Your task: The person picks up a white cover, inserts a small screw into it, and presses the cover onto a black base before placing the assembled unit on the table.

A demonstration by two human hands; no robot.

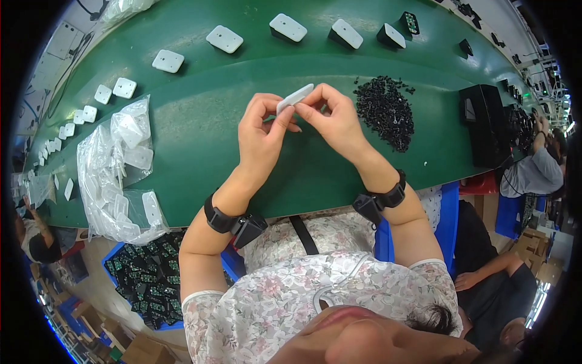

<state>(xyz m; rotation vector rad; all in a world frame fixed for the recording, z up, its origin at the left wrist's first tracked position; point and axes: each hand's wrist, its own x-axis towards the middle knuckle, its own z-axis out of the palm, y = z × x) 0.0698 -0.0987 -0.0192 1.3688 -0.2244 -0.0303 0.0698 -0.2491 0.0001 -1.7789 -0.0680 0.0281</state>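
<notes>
The left hand [260, 130] and right hand [335, 121] meet near the upper middle of the frame, over the green bench [200, 142], with a thin white plate [295, 98] between them. The left fingers are clamped on the plate's lower-left end, the right fingers on its right end, and it is held tilted, nearly edge-on. To the right of the hands lies a loose heap of small black parts [385, 112]; farther right stands a black box [485, 124], its pale patch too small to read. White-topped pieces [224, 39] run in an arc from the left side across the top, any markings on them too small to make out. A clear plastic bag [100, 182] with white plates lies at left, and dark circuit boards [148, 276] fill a blue crate [233, 264] at lower left.
</notes>
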